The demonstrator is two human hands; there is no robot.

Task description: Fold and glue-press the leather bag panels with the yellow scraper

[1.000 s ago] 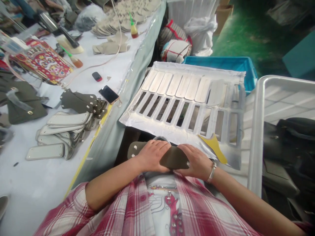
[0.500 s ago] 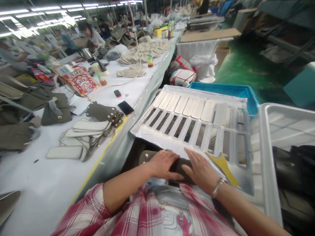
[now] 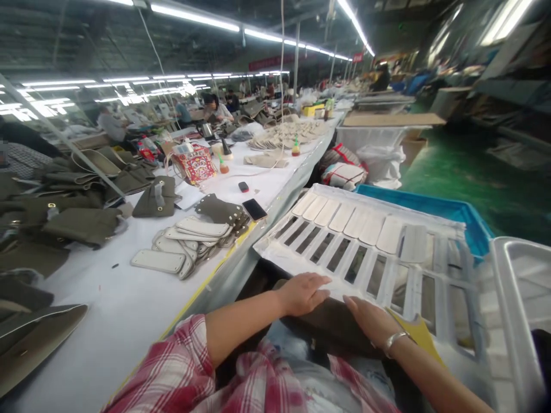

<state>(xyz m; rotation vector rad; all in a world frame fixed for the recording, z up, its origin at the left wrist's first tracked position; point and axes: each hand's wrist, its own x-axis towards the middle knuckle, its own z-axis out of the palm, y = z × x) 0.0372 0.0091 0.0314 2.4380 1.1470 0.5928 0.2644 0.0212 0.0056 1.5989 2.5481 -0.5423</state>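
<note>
On my lap lies a dark olive bag piece (image 3: 338, 324), partly hidden by my hands and shaded. My left hand (image 3: 303, 293) is curled over its left upper part, fingers pointing right. At the right end, my right hand (image 3: 372, 322) grips its edge; some of its fingers are hidden. A gap separates the two hands. Just beyond them is a white slotted rack (image 3: 297, 259) with a row of pale strips (image 3: 364, 223) on it. Near my right wrist, a yellow piece (image 3: 419, 338) lies at the rack's near edge.
The white worktable (image 3: 112, 315) at left bears pale rounded tabs (image 3: 159, 261), dark olive pieces (image 3: 219, 210), a phone (image 3: 255, 209) and olive bags (image 3: 84, 226). A blue tub (image 3: 473, 221) sits behind the rack, a clear bin (image 3: 516, 287) at right. People work farther off.
The view has tilted upward, so everything appears lower. My hands have shifted from lying flat over the olive piece to its edges, with a wider gap between them.
</note>
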